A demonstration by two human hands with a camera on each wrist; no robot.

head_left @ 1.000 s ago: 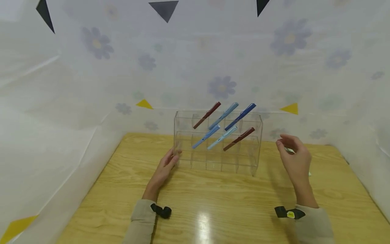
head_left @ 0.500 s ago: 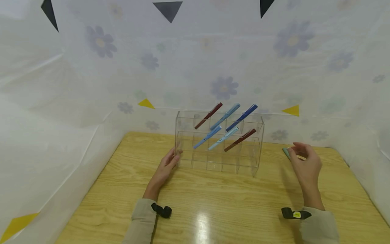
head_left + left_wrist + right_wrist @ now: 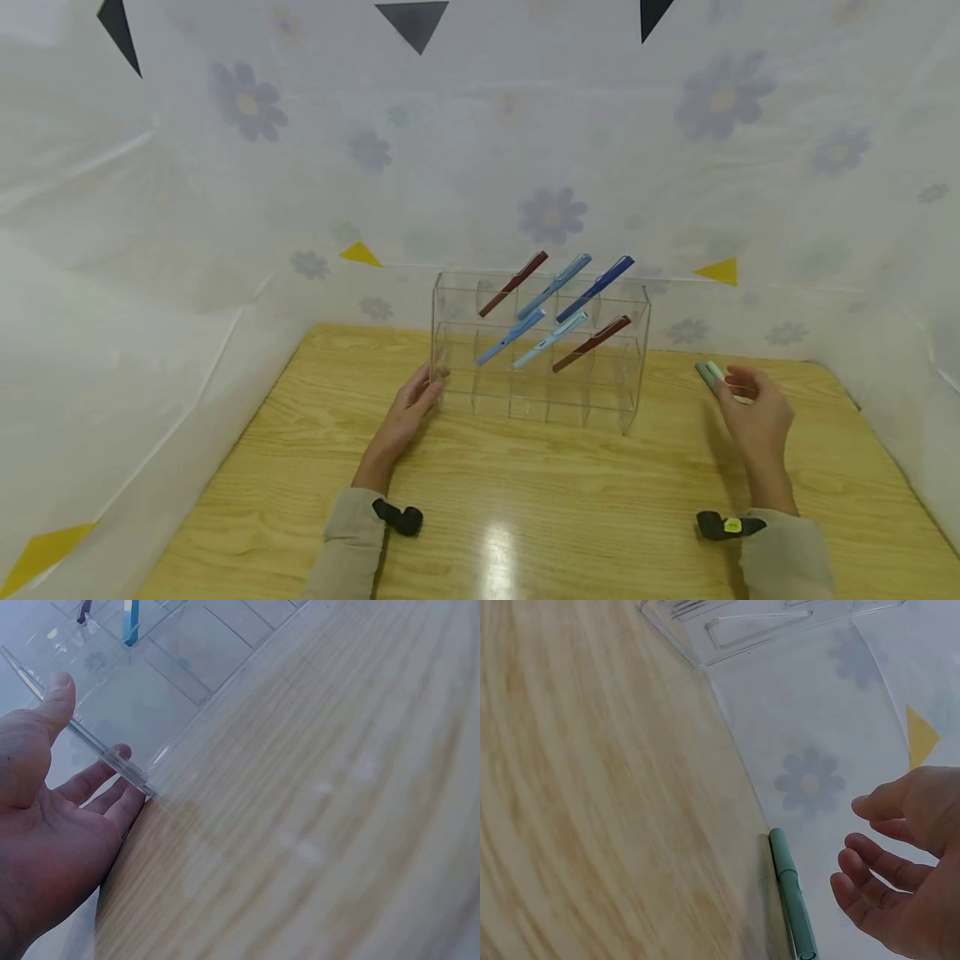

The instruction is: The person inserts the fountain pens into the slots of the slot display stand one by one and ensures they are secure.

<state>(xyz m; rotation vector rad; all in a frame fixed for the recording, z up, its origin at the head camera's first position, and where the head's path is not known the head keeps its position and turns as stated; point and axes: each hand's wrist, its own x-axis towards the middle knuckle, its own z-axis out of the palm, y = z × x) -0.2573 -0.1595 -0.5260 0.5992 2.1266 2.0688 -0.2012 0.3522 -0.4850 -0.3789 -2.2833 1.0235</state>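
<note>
A clear acrylic pen rack (image 3: 528,408) stands at the back of the table, with several pens slanting in two tiers. Its upper tier holds a dark red pen (image 3: 513,284), a light blue pen (image 3: 555,287) and a dark blue pen (image 3: 596,289). Below them are a blue pen (image 3: 511,337), a pale blue pen (image 3: 551,341) and another dark red pen (image 3: 592,343). My left hand (image 3: 402,417) holds the rack's left side panel between thumb and fingers. Beside a green pen (image 3: 791,892) and a light green pen (image 3: 715,370), my right hand (image 3: 757,412) has loosely bent fingers with nothing between them.
The wooden table (image 3: 450,517) reaches a white flowered sheet (image 3: 480,167) at the back, with more sheeting at both sides. A yellow triangle (image 3: 718,271) marks the sheet behind the green pens.
My right hand has moved right and lower, down to the green pens, which now show beside its fingertips. The left hand stays at the rack; the head view has shifted slightly.
</note>
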